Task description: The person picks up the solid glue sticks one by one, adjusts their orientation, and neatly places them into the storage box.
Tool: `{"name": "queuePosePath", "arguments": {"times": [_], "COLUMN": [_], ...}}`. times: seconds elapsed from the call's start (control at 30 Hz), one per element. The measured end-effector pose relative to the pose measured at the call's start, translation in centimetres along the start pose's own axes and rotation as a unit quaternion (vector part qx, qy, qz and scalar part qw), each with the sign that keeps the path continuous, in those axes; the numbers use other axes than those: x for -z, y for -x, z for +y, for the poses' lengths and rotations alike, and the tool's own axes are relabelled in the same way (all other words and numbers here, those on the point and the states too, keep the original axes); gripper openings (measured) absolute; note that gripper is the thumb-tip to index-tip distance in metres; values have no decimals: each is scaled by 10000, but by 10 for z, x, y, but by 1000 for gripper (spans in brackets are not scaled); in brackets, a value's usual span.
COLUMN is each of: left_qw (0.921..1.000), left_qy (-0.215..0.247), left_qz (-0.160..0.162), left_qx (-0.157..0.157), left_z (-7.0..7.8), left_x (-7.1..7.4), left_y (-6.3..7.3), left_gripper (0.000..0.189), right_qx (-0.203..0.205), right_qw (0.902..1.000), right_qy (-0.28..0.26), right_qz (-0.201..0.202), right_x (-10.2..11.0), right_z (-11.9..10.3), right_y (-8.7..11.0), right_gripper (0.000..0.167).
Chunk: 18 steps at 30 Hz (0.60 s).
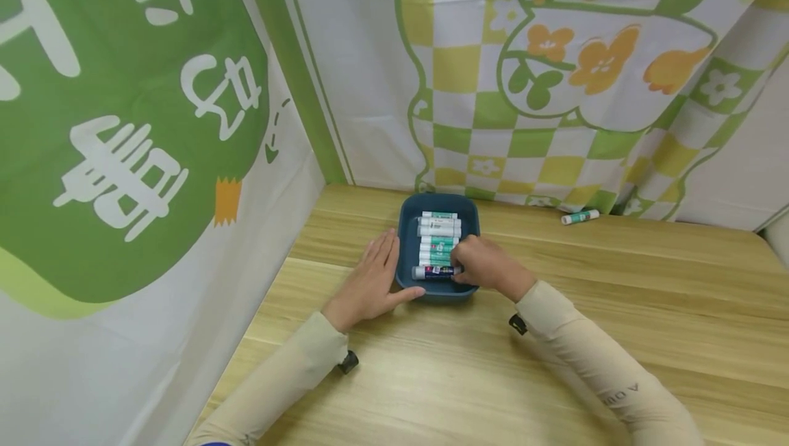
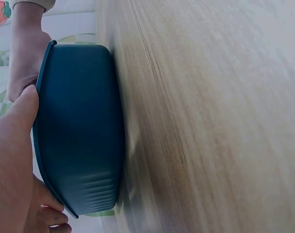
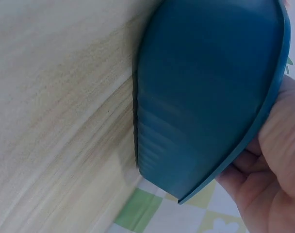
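Observation:
A dark blue plastic bin stands on the table with several glue sticks laid crosswise in a column inside it, mostly white with green labels. Nearest the front lies one with a dark navy label. My right hand reaches over the bin's right side, fingers curled, and pinches the right end of that navy stick. My left hand lies along the bin's left side with straight fingers, its thumb stretched over the front left rim. Both wrist views show the bin's outer wall, which hides the sticks.
Another white and green glue stick lies on the wooden table at the back right, close to the printed curtain. A green and white cloth hangs along the left side. The bin sits near the table's back edge.

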<state>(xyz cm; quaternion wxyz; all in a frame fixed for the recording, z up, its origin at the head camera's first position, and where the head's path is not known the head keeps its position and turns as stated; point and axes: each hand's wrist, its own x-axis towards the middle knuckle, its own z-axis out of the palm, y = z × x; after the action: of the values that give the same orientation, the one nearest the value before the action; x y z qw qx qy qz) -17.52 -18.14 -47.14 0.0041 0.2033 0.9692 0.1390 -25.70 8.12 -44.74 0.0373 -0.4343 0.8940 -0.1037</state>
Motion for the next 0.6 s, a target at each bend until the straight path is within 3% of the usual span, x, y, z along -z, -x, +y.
{"name": "queuePosePath", "arguments": {"times": [0.23, 0.43, 0.6], "left_qw": [10000, 10000, 10000], "left_qy": [17, 17, 5], "left_qz": [-6, -13, 24], "left_qx": [-4, -8, -9], "left_z": [-1, 1, 1], "left_x": [-1, 0, 0], "left_y": [-2, 0, 1], "left_gripper": [113, 113, 112], "right_qx": [-215, -459, -483], "right_qw": [9997, 9977, 9969], "right_qy": [97, 359, 473], "right_qz": [-108, -356, -413], "right_x": [3, 2, 3], "right_z": [-3, -9, -11], "right_y": [-1, -4, -5], "right_gripper": [14, 27, 21]}}
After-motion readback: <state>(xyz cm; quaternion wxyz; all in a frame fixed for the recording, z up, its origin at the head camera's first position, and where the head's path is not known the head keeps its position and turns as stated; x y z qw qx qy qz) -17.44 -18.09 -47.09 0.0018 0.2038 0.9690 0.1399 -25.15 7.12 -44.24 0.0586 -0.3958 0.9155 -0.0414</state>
